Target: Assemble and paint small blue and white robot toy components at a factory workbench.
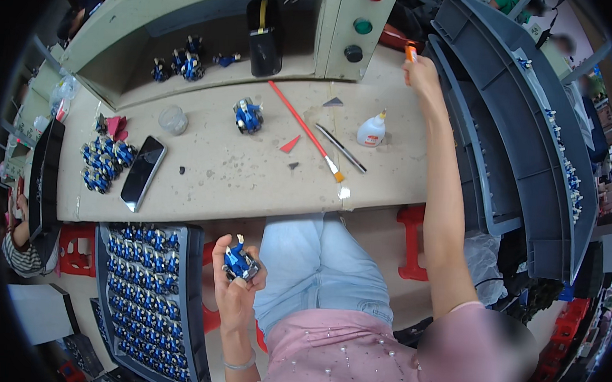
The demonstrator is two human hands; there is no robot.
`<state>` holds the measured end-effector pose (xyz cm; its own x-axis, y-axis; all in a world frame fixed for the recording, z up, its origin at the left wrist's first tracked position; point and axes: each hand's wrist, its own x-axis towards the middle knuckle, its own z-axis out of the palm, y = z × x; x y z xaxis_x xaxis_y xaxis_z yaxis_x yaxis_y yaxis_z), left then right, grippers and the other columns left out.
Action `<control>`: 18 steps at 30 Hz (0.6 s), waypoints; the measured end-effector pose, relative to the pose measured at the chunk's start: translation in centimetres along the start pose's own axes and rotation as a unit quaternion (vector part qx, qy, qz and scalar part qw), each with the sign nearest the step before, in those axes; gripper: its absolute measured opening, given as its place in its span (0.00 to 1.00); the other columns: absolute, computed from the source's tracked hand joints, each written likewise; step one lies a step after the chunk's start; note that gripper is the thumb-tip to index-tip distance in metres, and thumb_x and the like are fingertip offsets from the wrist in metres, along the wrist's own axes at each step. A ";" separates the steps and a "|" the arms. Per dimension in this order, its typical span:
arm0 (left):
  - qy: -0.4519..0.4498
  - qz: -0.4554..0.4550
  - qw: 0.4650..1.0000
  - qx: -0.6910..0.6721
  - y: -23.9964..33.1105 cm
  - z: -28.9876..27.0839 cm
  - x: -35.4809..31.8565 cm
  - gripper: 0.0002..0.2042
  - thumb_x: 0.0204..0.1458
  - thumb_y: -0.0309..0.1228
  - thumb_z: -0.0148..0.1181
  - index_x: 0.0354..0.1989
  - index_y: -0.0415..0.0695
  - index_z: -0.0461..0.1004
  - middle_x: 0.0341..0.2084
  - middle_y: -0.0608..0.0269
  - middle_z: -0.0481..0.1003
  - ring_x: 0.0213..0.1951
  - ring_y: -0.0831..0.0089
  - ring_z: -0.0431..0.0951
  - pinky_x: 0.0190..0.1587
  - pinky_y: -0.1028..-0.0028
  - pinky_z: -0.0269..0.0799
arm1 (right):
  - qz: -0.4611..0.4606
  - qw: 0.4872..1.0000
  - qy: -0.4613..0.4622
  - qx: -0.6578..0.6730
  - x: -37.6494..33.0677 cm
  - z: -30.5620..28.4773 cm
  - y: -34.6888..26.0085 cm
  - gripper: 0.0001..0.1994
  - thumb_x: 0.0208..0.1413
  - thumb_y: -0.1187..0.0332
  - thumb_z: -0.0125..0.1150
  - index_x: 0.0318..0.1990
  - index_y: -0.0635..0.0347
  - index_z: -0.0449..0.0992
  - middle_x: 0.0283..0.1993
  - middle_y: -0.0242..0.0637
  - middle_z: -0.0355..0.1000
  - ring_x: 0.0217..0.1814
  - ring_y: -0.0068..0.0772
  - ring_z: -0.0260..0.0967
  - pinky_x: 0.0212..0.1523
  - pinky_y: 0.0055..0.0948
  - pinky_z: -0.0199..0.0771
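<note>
My left hand [232, 303] is closed around a small blue figurine [232, 260] with a raised pale arm, seated on a dark base. It is held in front of my lap, below the table's front edge. My right hand [424, 78] reaches to the far right of the table, its fingers wrapped round a small orange stick-shaped object [411, 52] whose exact kind I cannot make out. Nearer on the table from that hand stands a white squeeze bottle [371, 131] with a pointed tip. Another blue figurine [247, 116] stands alone in the middle of the table.
On the table [230, 194] lie a red-handled brush [303, 119], a dark pen-like tool [341, 148], a phone [143, 175] and a glass jar [173, 120]. Figurines cluster [102, 161] at left. A filled tray [195, 282] sits lower left; grey crates [515, 98] stand right.
</note>
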<state>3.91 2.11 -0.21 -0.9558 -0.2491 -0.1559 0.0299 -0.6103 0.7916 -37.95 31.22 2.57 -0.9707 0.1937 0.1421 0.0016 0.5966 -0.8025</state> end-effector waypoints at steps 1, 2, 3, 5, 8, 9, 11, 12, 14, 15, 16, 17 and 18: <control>-0.002 -0.002 1.000 0.002 0.0 0.2 0.3 0.35 0.41 0.17 0.42 0.62 0.55 0.54 0.36 0.58 0.66 0.23 0.80 0.59 0.23 0.82 0.53 | 0.015 1.000 -0.002 -0.019 3.4 0.6 0.4 0.17 0.54 0.63 0.47 0.40 0.69 0.75 0.42 0.58 0.73 0.49 0.52 0.71 0.47 0.43 0.67; 0.012 0.000 1.000 0.005 0.1 0.3 0.2 0.34 0.41 0.17 0.42 0.63 0.55 0.54 0.36 0.58 0.66 0.23 0.79 0.59 0.23 0.82 0.53 | 0.024 0.999 0.009 -0.031 4.9 1.7 -0.7 0.16 0.53 0.64 0.49 0.41 0.67 0.76 0.43 0.58 0.73 0.51 0.54 0.70 0.50 0.44 0.67; 0.004 0.008 1.000 0.008 0.2 0.4 0.2 0.34 0.41 0.17 0.42 0.63 0.55 0.54 0.36 0.58 0.66 0.23 0.79 0.59 0.23 0.82 0.53 | 0.033 0.998 0.026 -0.043 6.0 2.3 -2.0 0.15 0.52 0.66 0.51 0.42 0.66 0.76 0.44 0.58 0.73 0.53 0.57 0.69 0.52 0.45 0.68; 0.030 0.010 0.999 0.018 0.3 0.4 0.1 0.34 0.42 0.19 0.44 0.63 0.55 0.53 0.35 0.58 0.65 0.23 0.79 0.60 0.23 0.82 0.53 | -0.012 0.985 0.094 -0.141 7.5 3.5 -3.5 0.13 0.52 0.66 0.55 0.42 0.63 0.77 0.45 0.56 0.74 0.53 0.58 0.69 0.53 0.47 0.69; 0.028 0.042 0.998 0.040 0.7 0.1 -1.2 0.31 0.52 0.34 0.58 0.64 0.51 0.52 0.38 0.57 0.67 0.25 0.77 0.64 0.24 0.82 0.58 | -0.040 0.979 0.088 -0.177 8.1 5.4 -5.0 0.12 0.52 0.65 0.58 0.41 0.61 0.77 0.45 0.55 0.74 0.51 0.57 0.71 0.50 0.47 0.71; 0.033 0.033 0.998 0.035 0.5 0.2 -1.0 0.31 0.52 0.34 0.58 0.64 0.51 0.52 0.39 0.56 0.67 0.25 0.78 0.64 0.24 0.82 0.58 | -0.050 0.978 0.084 -0.182 9.1 5.4 -4.0 0.12 0.52 0.67 0.58 0.42 0.62 0.77 0.45 0.55 0.74 0.51 0.56 0.71 0.51 0.46 0.71; -0.006 0.014 1.000 0.018 -0.1 0.9 0.7 0.31 0.52 0.34 0.58 0.64 0.51 0.52 0.39 0.57 0.67 0.25 0.78 0.63 0.24 0.83 0.57 | -0.124 0.957 0.183 -0.188 13.4 3.2 1.3 0.13 0.51 0.70 0.57 0.44 0.64 0.76 0.46 0.55 0.73 0.51 0.55 0.71 0.52 0.45 0.70; -0.021 0.017 1.000 0.011 -0.3 0.9 0.9 0.31 0.52 0.34 0.58 0.64 0.52 0.52 0.39 0.57 0.66 0.25 0.79 0.62 0.25 0.83 0.57 | -0.207 0.930 0.240 -0.185 13.3 3.7 1.8 0.13 0.51 0.73 0.55 0.45 0.65 0.75 0.47 0.55 0.73 0.51 0.54 0.70 0.53 0.44 0.69; -0.005 0.004 1.000 0.020 -0.3 1.0 0.8 0.31 0.52 0.34 0.57 0.64 0.51 0.51 0.37 0.59 0.66 0.26 0.80 0.60 0.25 0.84 0.56 | -0.234 0.939 0.229 -0.105 10.6 5.0 1.4 0.15 0.51 0.76 0.52 0.47 0.67 0.74 0.48 0.54 0.73 0.51 0.51 0.70 0.54 0.41 0.69; 0.011 0.000 1.000 0.018 -0.3 1.1 0.9 0.31 0.52 0.34 0.57 0.64 0.51 0.51 0.37 0.59 0.66 0.26 0.80 0.60 0.25 0.84 0.56 | -0.258 0.939 0.227 -0.025 7.9 4.9 0.3 0.16 0.51 0.79 0.49 0.49 0.69 0.73 0.48 0.52 0.73 0.51 0.47 0.71 0.55 0.37 0.68; 0.002 -0.001 1.000 0.021 -0.3 1.3 1.1 0.31 0.52 0.34 0.57 0.64 0.51 0.51 0.37 0.59 0.65 0.25 0.81 0.60 0.25 0.84 0.56 | -0.214 0.959 0.159 0.092 4.9 4.0 -0.2 0.18 0.50 0.81 0.47 0.49 0.68 0.72 0.48 0.50 0.73 0.52 0.43 0.71 0.55 0.35 0.68; -0.010 -0.002 1.000 0.024 -0.4 1.4 1.5 0.31 0.52 0.34 0.56 0.64 0.50 0.51 0.36 0.59 0.65 0.25 0.81 0.59 0.25 0.84 0.55 | -0.162 0.961 0.091 0.207 1.5 2.9 -0.5 0.20 0.48 0.83 0.45 0.50 0.68 0.72 0.49 0.47 0.73 0.52 0.39 0.71 0.55 0.32 0.68; -0.023 -0.001 1.000 0.017 -0.5 1.4 2.0 0.32 0.51 0.33 0.56 0.65 0.50 0.51 0.37 0.58 0.65 0.25 0.82 0.58 0.25 0.84 0.55 | -0.097 0.952 0.042 0.288 -2.2 1.6 -0.9 0.21 0.48 0.84 0.44 0.51 0.67 0.72 0.49 0.45 0.73 0.52 0.36 0.71 0.55 0.31 0.67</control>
<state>1.60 3.01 -0.06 -0.9684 -0.2128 -0.1300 0.0195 -0.5844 0.8112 -36.22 29.02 2.05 -0.9167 0.2001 0.3458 -0.3305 0.1066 -0.9378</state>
